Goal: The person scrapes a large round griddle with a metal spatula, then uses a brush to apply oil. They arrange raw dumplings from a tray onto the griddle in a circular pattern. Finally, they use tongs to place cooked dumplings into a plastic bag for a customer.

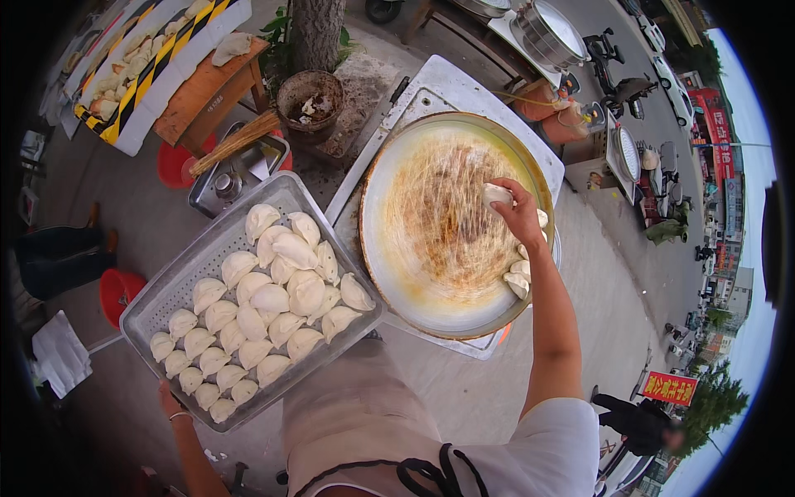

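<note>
A dumpling [499,196] is pinched in the fingers of my right hand [518,210], held over the right side of a large round griddle pan [447,217]. The pan's metal surface is browned in the middle, and oil lies along its far rim. Several raw dumplings [518,278] sit in a row against the pan's right edge, partly hidden by my forearm. My left hand [171,401] grips the near left corner of a perforated metal tray [186,264]. Many pale folded dumplings [251,320] fill much of that tray, which overlaps the pan's left side.
Beyond the tray are a straw whisk brush [236,143], a metal basin [273,152] and a rusty bucket [310,105] by a tree trunk [318,34]. A wooden stool [208,93] stands at far left. Gas cylinders [562,121] stand right of the stove [428,81]. A person [643,425] is at lower right.
</note>
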Demonstrator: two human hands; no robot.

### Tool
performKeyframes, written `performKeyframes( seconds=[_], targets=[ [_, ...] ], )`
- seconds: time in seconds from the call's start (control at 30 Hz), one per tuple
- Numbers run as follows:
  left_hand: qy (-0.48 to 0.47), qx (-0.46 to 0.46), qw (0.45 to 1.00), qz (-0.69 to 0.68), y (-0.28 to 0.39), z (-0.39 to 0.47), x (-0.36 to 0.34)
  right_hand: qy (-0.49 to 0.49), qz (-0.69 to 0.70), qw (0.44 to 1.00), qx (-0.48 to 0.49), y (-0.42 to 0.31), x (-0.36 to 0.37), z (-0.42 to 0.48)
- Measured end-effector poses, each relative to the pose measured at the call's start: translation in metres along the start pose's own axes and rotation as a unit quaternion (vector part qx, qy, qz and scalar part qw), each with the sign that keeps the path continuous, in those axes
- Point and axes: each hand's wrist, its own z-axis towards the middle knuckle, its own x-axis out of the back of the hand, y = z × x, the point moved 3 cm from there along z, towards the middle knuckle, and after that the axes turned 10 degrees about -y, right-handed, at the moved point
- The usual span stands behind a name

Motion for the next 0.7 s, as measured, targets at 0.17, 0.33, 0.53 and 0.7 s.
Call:
performKeyframes(
  seconds=[0.17,0.33,0.53,0.7],
  targets=[
    [0.040,0.033,0.995,0.081,-0.006,0.017,0.028,0.010,-0.312,0.950,0.007,0.075,0.090,0.001],
    [0.066,0.000,0.996,0.067,-0.012,0.029,0.058,-0.043,-0.365,0.929,0.043,0.139,0.105,0.008],
    [0.103,-0.001,0.987,0.121,-0.023,0.022,0.064,-0.044,-0.386,0.920,0.048,0.147,0.102,0.020],
    [0.184,-0.035,0.970,0.156,-0.008,0.011,0.035,-0.114,-0.409,0.905,0.027,0.133,0.087,0.018]
  ],
)
